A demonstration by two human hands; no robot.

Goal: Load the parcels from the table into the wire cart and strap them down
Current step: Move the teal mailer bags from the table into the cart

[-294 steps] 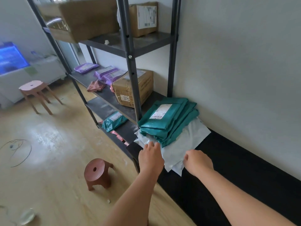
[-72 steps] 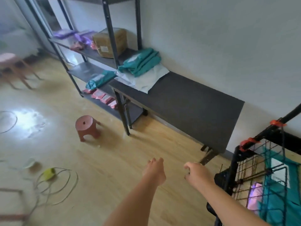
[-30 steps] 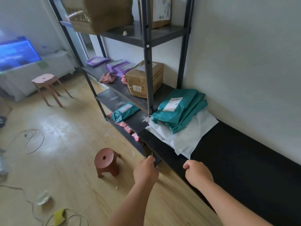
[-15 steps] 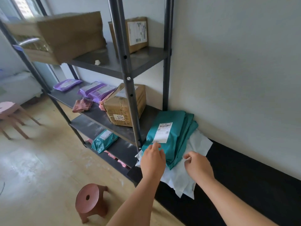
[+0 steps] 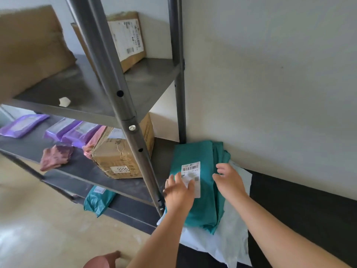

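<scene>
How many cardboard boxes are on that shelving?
3: a big blurred box left on the upper shelf, a labelled box behind the post there, and a box marked 5556 on the shelf below. Others may be hidden.

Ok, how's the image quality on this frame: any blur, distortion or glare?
Head view throughout: the large cardboard box at upper left is smeared by blur; the shelf post bows from wide-angle distortion; the label on the top teal parcel shows a barcode but blurred lower print; light is soft, no hard glare.
</scene>
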